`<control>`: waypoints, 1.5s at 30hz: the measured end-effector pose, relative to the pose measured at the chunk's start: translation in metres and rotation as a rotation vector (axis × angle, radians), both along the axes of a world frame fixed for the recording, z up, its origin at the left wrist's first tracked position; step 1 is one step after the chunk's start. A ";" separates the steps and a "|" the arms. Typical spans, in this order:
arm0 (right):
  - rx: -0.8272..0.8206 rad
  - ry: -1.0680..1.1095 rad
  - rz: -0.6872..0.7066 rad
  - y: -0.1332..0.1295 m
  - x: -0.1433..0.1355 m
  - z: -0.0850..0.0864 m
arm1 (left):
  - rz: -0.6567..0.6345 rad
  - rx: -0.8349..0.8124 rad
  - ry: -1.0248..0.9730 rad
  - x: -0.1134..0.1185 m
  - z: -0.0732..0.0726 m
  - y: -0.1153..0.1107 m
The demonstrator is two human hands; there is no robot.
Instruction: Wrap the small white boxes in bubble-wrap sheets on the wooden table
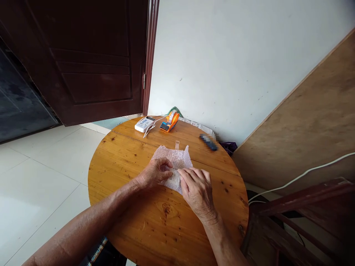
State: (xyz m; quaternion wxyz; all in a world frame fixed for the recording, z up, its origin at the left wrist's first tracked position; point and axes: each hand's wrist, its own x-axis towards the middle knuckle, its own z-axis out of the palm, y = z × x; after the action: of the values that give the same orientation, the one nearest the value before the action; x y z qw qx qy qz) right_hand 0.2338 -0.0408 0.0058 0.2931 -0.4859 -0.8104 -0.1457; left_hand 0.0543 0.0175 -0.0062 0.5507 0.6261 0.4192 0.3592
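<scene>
A sheet of bubble wrap lies on the round wooden table, partly folded over at its near side. My left hand is at the left of the fold, thumb and fingers curled in on the bubble wrap. From the right, my right hand grips the other side, with its fingers bent over the plastic. Whatever lies inside the fold is hard to make out through the layers. A short strip of clear tape sticks up at the wrap's far edge.
On the round wooden table, an orange tape dispenser stands at the back beside a white device with a cable. A dark blurred object lies at the back right. A wooden chair is at the right.
</scene>
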 end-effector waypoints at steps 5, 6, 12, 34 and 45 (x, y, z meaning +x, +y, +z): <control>-0.020 0.045 -0.052 0.002 0.007 -0.001 | -0.013 -0.015 0.020 0.000 -0.002 0.000; 0.008 0.062 -0.055 0.002 0.007 -0.001 | -0.014 -0.009 0.024 0.000 -0.003 0.000; 0.117 -0.005 -0.040 -0.002 -0.004 0.000 | -0.004 0.038 0.043 0.001 -0.005 0.002; -0.081 -0.161 0.040 -0.005 -0.016 -0.004 | 0.064 0.074 0.302 -0.044 0.009 0.017; -0.062 -0.204 0.057 -0.001 -0.021 0.001 | 0.248 -0.221 0.423 -0.065 0.006 -0.003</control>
State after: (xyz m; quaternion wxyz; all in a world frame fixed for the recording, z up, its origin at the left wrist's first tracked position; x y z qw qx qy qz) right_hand 0.2127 -0.0415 0.0066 0.1978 -0.4541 -0.8537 -0.1611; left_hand -0.0103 0.0143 -0.0007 0.4677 0.5673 0.6350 0.2370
